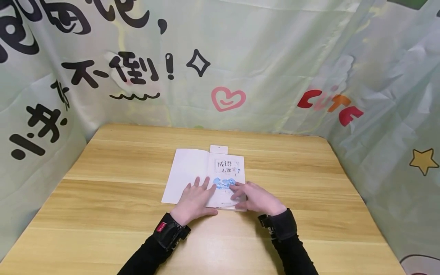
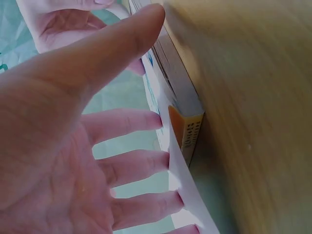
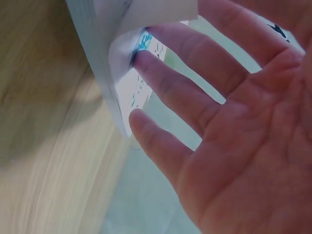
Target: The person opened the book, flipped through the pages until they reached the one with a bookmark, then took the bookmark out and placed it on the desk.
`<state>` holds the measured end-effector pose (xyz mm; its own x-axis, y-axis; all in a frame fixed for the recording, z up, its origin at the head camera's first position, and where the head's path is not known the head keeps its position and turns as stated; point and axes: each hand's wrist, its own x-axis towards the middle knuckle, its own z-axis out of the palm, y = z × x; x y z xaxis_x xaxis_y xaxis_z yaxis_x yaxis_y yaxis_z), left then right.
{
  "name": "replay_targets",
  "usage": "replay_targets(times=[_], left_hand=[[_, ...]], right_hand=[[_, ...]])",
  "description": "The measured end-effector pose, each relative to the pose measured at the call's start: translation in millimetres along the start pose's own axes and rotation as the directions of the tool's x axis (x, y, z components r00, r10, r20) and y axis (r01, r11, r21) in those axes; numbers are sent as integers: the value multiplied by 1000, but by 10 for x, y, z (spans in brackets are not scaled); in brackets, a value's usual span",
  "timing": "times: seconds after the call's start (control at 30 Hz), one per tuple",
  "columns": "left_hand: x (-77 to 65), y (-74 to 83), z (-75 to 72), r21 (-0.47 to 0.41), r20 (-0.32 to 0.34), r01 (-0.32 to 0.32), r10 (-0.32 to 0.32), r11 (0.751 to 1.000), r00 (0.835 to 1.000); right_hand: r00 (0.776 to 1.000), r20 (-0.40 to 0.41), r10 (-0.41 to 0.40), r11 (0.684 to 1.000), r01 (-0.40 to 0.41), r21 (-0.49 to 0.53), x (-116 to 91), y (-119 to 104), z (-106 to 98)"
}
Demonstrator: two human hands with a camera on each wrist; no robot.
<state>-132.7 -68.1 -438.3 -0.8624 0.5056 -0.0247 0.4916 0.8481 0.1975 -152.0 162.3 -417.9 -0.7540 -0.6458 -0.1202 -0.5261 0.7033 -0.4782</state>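
Note:
An open book (image 1: 225,196) lies on the wooden table, its right page showing Chinese characters and a blue picture. My left hand (image 1: 195,198) rests with spread, straight fingers on the blank left page (image 1: 185,168); its thumb extends past the book's lower edge. At the right page's lower corner is my right hand (image 1: 258,196). That page (image 3: 122,53) curls up there, between the thumb side and the fingertips, as the right wrist view shows. The right thumb's tip is hidden in that view. The left wrist view shows the book's thick page block (image 2: 178,78).
A small white card (image 1: 219,149) sits at the book's top edge. The wooden table (image 1: 292,164) extends around the book. Printed fabric (image 1: 275,68) hangs behind the table and along both sides.

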Motion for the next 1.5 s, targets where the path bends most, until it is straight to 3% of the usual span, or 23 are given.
replay_targets(times=[0.13, 0.3, 0.4, 0.5, 0.77, 0.97, 1.07, 1.13, 1.2, 1.23, 1.3, 1.37, 1.5], left_hand=[[1, 0, 9, 16, -18, -3, 3, 1000, 1000], [-4, -2, 4, 17, -33, -7, 8, 1000, 999], [-6, -6, 6, 19, -47, -14, 15, 1000, 999], [-3, -10, 15, 27, -66, -21, 23, 999, 998], [27, -20, 11, 26, -102, -17, 19, 1000, 995], [30, -28, -32, 17, -199, -25, 28, 1000, 980], [38, -24, -62, -1, -293, -31, 29, 1000, 956], [48, -16, -88, -21, -363, -37, 27, 999, 931], [54, -11, -117, -42, -432, -43, 21, 998, 902], [55, -10, -134, -61, -466, -47, 13, 997, 885], [53, -6, -171, -86, -527, -49, -4, 995, 850], [44, -4, -212, -114, -573, -48, -26, 992, 819], [24, -3, -293, -146, -637, -38, -65, 989, 768]], right_hand=[[999, -26, -23, 1000, 23, -6, -4, 0, -12], [990, -84, -112, 992, 107, -61, 13, 18, -24], [975, -139, -176, 982, 164, -93, 34, 28, -21], [943, -222, -246, 967, 223, -123, 64, 19, -19], [800, -461, -382, 923, 308, -231, 153, -94, -12], [657, -597, -460, 887, 360, -288, 195, -168, 11], [572, -663, -483, 872, 381, -307, 213, -193, 19], [521, -706, -480, 870, 387, -307, 222, -208, 25], [479, -739, -473, 869, 394, -300, 230, -225, 32], [470, -750, -465, 871, 396, -292, 234, -230, 37], [469, -760, -451, 875, 403, -270, 243, -240, 54], [497, -754, -431, 882, 407, -237, 253, -252, 80], [617, -704, -352, 922, 359, -147, 280, -300, 170]])
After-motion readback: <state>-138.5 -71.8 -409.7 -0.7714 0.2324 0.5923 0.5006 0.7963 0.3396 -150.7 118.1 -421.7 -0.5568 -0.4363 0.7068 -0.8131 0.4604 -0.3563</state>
